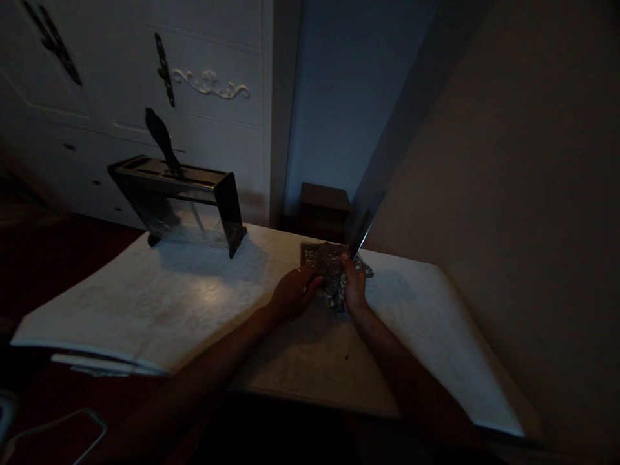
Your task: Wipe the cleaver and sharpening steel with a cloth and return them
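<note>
A dark patterned cloth (329,261) lies bunched on the pale marble-like tabletop (194,303), near its far edge by the wall. My left hand (294,290) rests on the cloth's left side with fingers curled onto it. My right hand (353,284) grips the cloth's right side, thumb on top. The room is dim, so the cloth's details are hard to make out.
A clear knife block with dark ends (181,203) stands at the table's far left, one black knife handle (162,139) sticking up from it. White cabinet doors (145,77) are behind. A beige wall (508,226) runs along the right. A small dark stand (323,206) sits beyond the table.
</note>
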`<state>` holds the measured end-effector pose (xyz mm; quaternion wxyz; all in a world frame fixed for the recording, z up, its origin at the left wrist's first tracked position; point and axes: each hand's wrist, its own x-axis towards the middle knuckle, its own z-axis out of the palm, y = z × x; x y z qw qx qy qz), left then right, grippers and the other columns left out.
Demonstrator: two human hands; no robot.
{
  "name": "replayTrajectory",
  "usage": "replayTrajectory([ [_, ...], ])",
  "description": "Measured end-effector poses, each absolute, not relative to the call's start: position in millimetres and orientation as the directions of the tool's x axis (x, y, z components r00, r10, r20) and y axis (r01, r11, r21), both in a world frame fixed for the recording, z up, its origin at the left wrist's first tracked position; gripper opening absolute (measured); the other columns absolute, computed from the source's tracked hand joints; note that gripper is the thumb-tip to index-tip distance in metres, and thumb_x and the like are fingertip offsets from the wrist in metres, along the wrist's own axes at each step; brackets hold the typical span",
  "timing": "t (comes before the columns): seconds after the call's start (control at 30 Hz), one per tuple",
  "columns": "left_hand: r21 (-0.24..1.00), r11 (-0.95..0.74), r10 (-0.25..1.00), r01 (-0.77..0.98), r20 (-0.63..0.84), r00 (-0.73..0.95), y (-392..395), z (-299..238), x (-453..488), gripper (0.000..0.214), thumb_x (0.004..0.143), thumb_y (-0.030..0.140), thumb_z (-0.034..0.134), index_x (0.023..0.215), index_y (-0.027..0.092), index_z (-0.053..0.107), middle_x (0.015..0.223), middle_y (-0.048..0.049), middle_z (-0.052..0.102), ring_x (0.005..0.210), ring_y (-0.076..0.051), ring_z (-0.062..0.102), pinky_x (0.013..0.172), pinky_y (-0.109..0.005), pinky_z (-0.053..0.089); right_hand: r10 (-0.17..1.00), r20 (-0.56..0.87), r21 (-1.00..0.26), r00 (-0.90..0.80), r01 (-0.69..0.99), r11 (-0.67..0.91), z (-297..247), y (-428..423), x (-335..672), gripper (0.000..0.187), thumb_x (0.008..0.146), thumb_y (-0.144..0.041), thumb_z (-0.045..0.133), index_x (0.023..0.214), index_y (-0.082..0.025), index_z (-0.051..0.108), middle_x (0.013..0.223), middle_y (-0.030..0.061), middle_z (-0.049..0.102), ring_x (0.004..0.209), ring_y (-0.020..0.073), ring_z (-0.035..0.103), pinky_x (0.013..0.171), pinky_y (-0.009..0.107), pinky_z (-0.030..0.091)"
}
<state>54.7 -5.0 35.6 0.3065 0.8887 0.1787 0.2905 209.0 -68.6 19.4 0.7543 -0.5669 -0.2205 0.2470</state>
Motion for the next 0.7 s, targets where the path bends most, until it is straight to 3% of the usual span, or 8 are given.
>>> replayTrajectory([
  [0.13, 0.570, -0.805, 0.375, 0.163, 0.277, 0.885, -6.6, 33.5, 55.7, 0.035, 0.095, 0.041, 0.039, 0.112, 0.018, 0.060, 0.100, -0.0115, 0.069, 0.089, -0.026, 0.065, 0.079, -0.038, 0.050, 0.576, -0.013, -0.950, 0.817, -0.190, 0.248, 20.9, -67.7, 208.1, 0.044, 0.072, -0.057, 0.070, 0.098, -0.021, 0.067, 0.093, 0.0020, 0.074, 0.085, 0.0200, 0.069, 0.072, 0.032, 0.057],
  [0.37, 0.573, -0.792, 0.413, 0.210, 0.249, 0.876, -4.8, 31.0, 56.0, 0.036, 0.095, 0.039, 0.040, 0.117, 0.020, 0.059, 0.101, -0.0114, 0.071, 0.089, -0.027, 0.068, 0.079, -0.038, 0.051, 0.640, 0.038, -0.932, 0.768, -0.204, 0.300, 23.6, -68.6, 203.9, 0.044, 0.078, -0.062, 0.063, 0.095, -0.022, 0.067, 0.091, 0.0022, 0.074, 0.081, 0.0188, 0.071, 0.067, 0.029, 0.058],
  [0.7, 0.572, -0.794, 0.403, 0.207, 0.239, 0.883, -4.1, 31.9, 55.1, 0.027, 0.095, 0.038, 0.040, 0.105, 0.021, 0.060, 0.096, -0.0086, 0.070, 0.086, -0.025, 0.067, 0.077, -0.035, 0.050, 0.613, 0.035, -0.945, 0.790, -0.173, 0.277, 18.0, -68.9, 201.5, 0.033, 0.070, -0.050, 0.074, 0.086, -0.023, 0.064, 0.086, -0.0017, 0.073, 0.081, 0.0167, 0.070, 0.072, 0.028, 0.058],
])
